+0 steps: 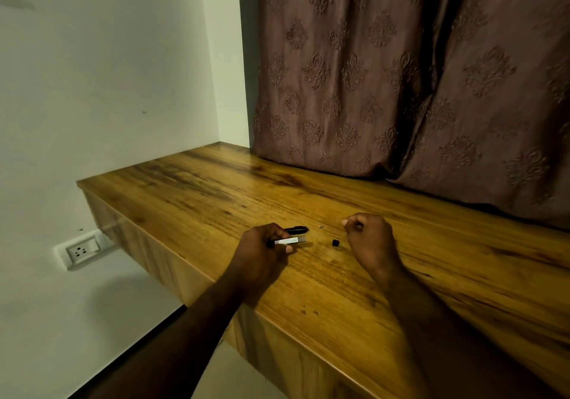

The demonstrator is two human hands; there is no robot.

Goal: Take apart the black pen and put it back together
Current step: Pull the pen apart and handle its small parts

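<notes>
The black pen lies in parts on the wooden table (339, 290). My left hand (262, 250) grips the pen barrel (293, 240), which has a pale label and points right. Just behind it lies the black pen cap (296, 230) with its clip. A small black end piece (335, 242) stands on the table between my hands. A tiny metal bit (320, 227) lies a little farther back. My right hand (371, 238) hovers to the right with curled fingers, thumb and forefinger pinched together; whether something small is between them is too small to tell.
A brown patterned curtain (401, 75) hangs along the table's back edge. The white wall (108, 75) is at the left, with a wall socket (81, 249) below the table's left end. The table's front edge runs diagonally under my forearms.
</notes>
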